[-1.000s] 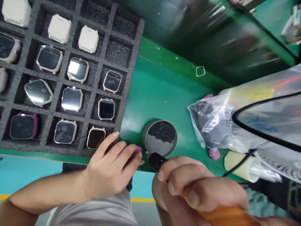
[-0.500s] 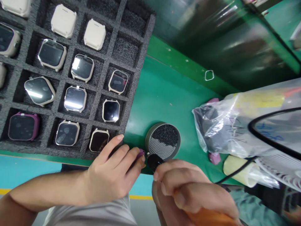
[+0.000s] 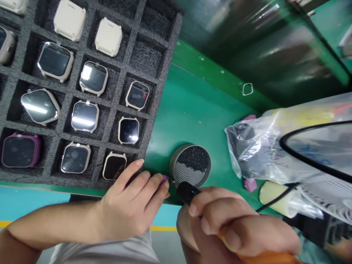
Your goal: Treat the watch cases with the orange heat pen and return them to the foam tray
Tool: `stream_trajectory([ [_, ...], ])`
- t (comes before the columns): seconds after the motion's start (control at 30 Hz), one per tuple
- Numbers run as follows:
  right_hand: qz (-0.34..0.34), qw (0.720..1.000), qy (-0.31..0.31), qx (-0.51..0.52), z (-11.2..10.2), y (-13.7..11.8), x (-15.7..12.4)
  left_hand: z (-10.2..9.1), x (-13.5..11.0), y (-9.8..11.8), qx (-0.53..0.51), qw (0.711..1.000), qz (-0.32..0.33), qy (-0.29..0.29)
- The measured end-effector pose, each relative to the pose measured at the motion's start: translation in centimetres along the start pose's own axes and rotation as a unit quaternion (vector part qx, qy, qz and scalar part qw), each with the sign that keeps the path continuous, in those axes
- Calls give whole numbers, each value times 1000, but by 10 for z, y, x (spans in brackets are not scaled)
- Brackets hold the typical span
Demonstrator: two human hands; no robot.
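My left hand (image 3: 132,207) is closed around a small purple watch case (image 3: 164,179), mostly hidden under the fingers, at the bench's near edge. My right hand (image 3: 233,223) grips an electric screwdriver (image 3: 187,193) with a black nose and orange body. Its tip points at the purple case. Just behind the tip stands a round metal tin (image 3: 190,165) filled with tiny dark screws.
A black foam tray (image 3: 162,62) with several watch bodies in its cells covers the left of the green bench (image 3: 192,106). A clear plastic bag (image 3: 264,146), a black cable (image 3: 310,161), a pale roll (image 3: 277,198), small pink parts (image 3: 249,184) and a loose clear frame (image 3: 247,88) lie to the right.
The view has shifted slightly. Both hands stay at the bench edge, and the screwdriver tip has kept close to the purple case by the tin.
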State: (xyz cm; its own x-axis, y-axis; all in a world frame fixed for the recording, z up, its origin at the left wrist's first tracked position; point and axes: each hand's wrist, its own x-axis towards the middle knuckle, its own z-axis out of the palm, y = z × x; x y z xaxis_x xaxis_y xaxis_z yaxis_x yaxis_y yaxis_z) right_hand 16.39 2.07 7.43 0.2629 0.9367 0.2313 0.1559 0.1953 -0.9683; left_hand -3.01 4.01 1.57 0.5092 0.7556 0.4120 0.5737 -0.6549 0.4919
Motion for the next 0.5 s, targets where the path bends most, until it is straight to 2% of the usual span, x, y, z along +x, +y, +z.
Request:
stream_trajectory([
  [0.2,16,1000,-6,14,-6,3,-4,0,2,0,-1,1000,-2,6],
  [0.37,41,998,37,-25,-23,-1,-15,0,4,0,-1,1000,-5,9],
  [0.5,90,995,-16,-26,-26,-4,-18,0,4,0,9,1000,-6,2],
])
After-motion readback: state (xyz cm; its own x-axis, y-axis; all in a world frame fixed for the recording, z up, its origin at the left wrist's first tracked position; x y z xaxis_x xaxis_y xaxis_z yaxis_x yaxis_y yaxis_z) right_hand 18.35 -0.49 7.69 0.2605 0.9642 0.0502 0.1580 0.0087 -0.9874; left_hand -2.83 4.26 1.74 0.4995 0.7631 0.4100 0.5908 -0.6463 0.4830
